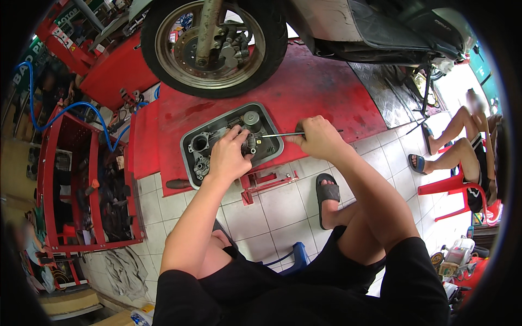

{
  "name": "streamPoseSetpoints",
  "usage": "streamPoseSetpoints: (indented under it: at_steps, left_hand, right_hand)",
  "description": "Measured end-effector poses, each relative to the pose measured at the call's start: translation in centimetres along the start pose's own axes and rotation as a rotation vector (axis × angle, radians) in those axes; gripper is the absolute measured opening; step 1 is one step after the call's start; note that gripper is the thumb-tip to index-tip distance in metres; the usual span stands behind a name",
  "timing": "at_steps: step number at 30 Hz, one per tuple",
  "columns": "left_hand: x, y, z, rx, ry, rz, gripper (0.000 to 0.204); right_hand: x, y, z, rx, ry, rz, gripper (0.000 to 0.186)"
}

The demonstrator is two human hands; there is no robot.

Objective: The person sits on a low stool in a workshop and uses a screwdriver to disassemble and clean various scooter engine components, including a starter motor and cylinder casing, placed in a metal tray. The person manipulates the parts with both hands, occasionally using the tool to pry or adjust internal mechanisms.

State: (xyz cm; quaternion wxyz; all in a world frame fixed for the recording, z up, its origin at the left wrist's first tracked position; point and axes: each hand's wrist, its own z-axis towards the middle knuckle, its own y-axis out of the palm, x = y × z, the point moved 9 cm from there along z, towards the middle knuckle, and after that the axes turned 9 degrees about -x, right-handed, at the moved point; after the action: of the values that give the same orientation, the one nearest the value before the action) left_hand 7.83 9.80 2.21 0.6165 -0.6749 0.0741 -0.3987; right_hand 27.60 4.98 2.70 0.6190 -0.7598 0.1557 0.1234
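A grey metal tray (275,115) with greasy engine parts sits on the red lift platform. My left hand (231,155) reaches into it, its fingers closed over a small metal engine part (252,143). In my right hand (321,138), a fist wraps round a slim tool with a straight metal shaft (283,134); its handle is mostly hidden. The shaft points left, its tip close to the part under my left fingers, but contact is unclear. Beside these lie a round metal canister-like part (251,118), a ring-shaped housing (199,143) and a cast metal piece (201,165).
A scooter's front wheel (215,49) stands on the red platform (321,87) just beyond the tray. A dark handle (178,184) juts out by the tray's near left corner. A red tool cart (92,179) stands left. Someone sits on a red chair (448,185) at right.
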Motion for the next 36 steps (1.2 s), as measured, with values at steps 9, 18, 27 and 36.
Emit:
streamPoseSetpoints:
  at_steps: [9,18,27,36]
  left_hand:
    - [-0.2,0.1,-0.2,0.003,-0.004,0.007,0.061]
    - [-0.5,0.1,0.2,-0.031,-0.059,-0.007,0.061]
    - [-0.3,0.3,0.1,-0.032,-0.052,0.004,0.062]
    - [-0.5,0.7,0.4,-0.051,-0.066,0.026,0.061]
  right_hand:
    - [-0.7,-1.2,-0.4,0.073,-0.019,-0.018,0.018]
    - [-0.7,0.0,-0.2,0.152,-0.22,0.014,0.024]
    - [-0.9,-2.1,-0.8,0.126,-0.002,-0.047,0.02]
    - [-0.1,-0.2,0.1,0.138,-0.192,0.098,0.016]
